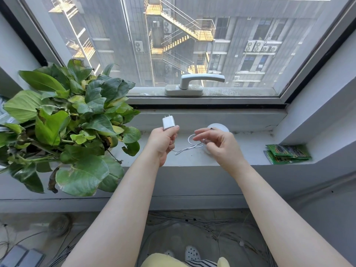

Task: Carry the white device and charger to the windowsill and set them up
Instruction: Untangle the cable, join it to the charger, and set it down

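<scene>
My left hand grips a white charger plug, prongs pointing up, above the grey windowsill. A thin white cable runs from the plug in loose loops to my right hand, whose fingertips pinch the cable. A round white device stands on the sill just behind my right hand; my fingers hide much of it.
A large leafy potted plant fills the left end of the sill. Green packets lie at the right end. A window handle sits on the frame above. Loose wires cover the floor below.
</scene>
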The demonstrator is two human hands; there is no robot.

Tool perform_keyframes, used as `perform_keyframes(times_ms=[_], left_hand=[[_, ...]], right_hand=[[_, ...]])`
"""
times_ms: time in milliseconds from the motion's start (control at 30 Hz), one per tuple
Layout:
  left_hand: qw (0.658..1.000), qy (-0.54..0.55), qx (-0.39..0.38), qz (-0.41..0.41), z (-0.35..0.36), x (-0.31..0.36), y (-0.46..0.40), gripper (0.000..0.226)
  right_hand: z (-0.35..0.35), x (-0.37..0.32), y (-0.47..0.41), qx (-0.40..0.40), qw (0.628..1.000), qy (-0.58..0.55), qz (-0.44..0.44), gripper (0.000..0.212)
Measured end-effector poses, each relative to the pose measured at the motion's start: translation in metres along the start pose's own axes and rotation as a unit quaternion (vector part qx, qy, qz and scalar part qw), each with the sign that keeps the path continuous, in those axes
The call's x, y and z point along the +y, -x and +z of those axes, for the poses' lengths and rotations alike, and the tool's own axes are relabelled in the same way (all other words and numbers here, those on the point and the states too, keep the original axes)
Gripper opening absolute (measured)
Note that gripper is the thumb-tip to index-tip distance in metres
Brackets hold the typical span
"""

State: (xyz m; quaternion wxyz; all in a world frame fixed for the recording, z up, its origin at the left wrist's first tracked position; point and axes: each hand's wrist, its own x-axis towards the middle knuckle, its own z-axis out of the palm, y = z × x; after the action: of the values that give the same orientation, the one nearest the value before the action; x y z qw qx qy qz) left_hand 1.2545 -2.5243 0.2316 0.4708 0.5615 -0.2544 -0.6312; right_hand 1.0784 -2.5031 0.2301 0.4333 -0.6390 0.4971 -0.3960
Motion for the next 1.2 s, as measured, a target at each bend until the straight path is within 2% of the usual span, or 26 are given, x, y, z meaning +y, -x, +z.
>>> perform_keyframes(times_ms=[100, 200, 267, 333, 400, 567, 700, 767, 833, 900, 1000, 1067, 1133, 1200], left_hand=[[1.0, -0.008, -0.013, -0.026, 0.0, 0.002, 0.001, 0.008], [0.997, -0.042, -0.061, -0.025, 0.004, 0.0, 0.006, 0.014], [0.994, -0.061, -0.087, -0.026, 0.007, 0.0, 0.009, 0.018], [0.992, -0.076, -0.092, -0.037, 0.007, 0.0, 0.012, 0.018], [0.995, -0.051, -0.079, -0.045, 0.005, -0.001, 0.013, 0.017], [1.0, -0.007, -0.018, 0.001, 0.005, -0.003, 0.01, 0.013], [0.999, 0.02, 0.02, 0.032, 0.004, -0.001, 0.006, 0.013], [0.998, 0.006, 0.025, 0.051, 0.003, -0.001, 0.005, 0.015], [0.997, -0.013, 0.035, 0.07, 0.003, 0.0, 0.004, 0.016], [0.994, -0.02, 0.061, 0.083, 0.003, 0.0, 0.002, 0.017], [0.987, -0.021, 0.125, 0.098, 0.003, -0.003, -0.002, 0.02], [0.983, -0.036, 0.146, 0.109, 0.002, -0.004, -0.004, 0.021], [0.982, -0.041, 0.142, 0.114, 0.003, -0.005, -0.004, 0.021], [0.986, -0.028, 0.121, 0.109, 0.006, -0.004, -0.003, 0.019]], right_hand=[[0.001, -0.004, 0.002, 0.048, 0.998, -0.045, -0.024, 0.022], [0.009, -0.005, 0.0, 0.05, 0.996, -0.067, -0.034, 0.016], [0.015, -0.007, 0.0, 0.033, 0.993, -0.114, -0.025, 0.029], [0.016, -0.01, 0.001, 0.05, 0.984, -0.17, -0.006, 0.043], [0.014, -0.013, 0.0, 0.079, 0.975, -0.208, 0.004, 0.04], [0.006, -0.01, 0.0, 0.083, 0.941, -0.323, 0.062, 0.006], [-0.003, -0.008, 0.0, 0.066, 0.907, -0.41, 0.07, 0.015], [-0.006, -0.007, 0.0, 0.078, 0.933, -0.346, 0.053, 0.015], [-0.008, -0.008, -0.002, 0.102, 0.97, -0.217, 0.032, 0.015], [-0.013, -0.009, -0.006, 0.153, 0.979, -0.134, 0.02, 0.017], [-0.022, -0.012, -0.008, 0.247, 0.949, -0.194, 0.02, 0.023], [-0.025, -0.016, -0.007, 0.268, 0.927, -0.261, 0.014, 0.024], [-0.025, -0.017, -0.007, 0.247, 0.931, -0.267, 0.02, 0.023], [-0.021, -0.02, -0.007, 0.197, 0.953, -0.226, 0.044, 0.022]])
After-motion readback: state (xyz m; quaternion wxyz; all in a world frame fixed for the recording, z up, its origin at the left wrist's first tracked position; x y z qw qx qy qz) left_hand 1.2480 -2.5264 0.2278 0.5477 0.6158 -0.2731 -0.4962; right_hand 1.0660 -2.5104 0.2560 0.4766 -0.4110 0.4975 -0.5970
